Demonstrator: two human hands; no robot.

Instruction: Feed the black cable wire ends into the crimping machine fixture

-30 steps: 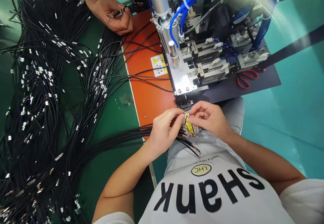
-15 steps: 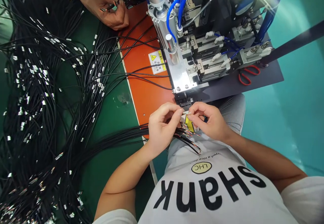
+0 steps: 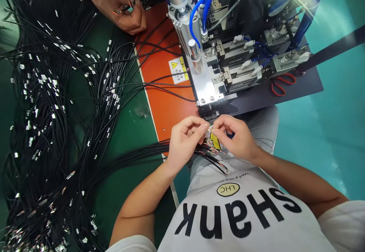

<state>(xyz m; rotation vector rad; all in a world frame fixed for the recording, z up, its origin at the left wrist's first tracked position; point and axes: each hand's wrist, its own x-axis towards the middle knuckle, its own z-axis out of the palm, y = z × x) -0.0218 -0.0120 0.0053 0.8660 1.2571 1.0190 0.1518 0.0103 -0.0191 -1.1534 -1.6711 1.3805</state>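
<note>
My left hand [image 3: 185,140] grips a bundle of black cables [image 3: 137,156] whose stripped ends show thin coloured wires [image 3: 212,150] over my lap. Its thumb and forefinger pinch one fine wire end. My right hand [image 3: 238,136] pinches the same wire end from the other side, fingertips almost touching the left ones. Both hands sit just in front of the metal machine head [image 3: 208,88], below its black jaw block [image 3: 209,111].
A big tangle of black cables with metal clips [image 3: 51,111] covers the green mat at the left. An orange plate [image 3: 162,81] lies beside the machine. Another person's hand [image 3: 127,12] holds a cable at top. Red scissors [image 3: 281,84] lie on the dark base at right.
The view shifted slightly. My fingertips have drawn closer together on the wire end and sit a little nearer the machine's jaw block.
</note>
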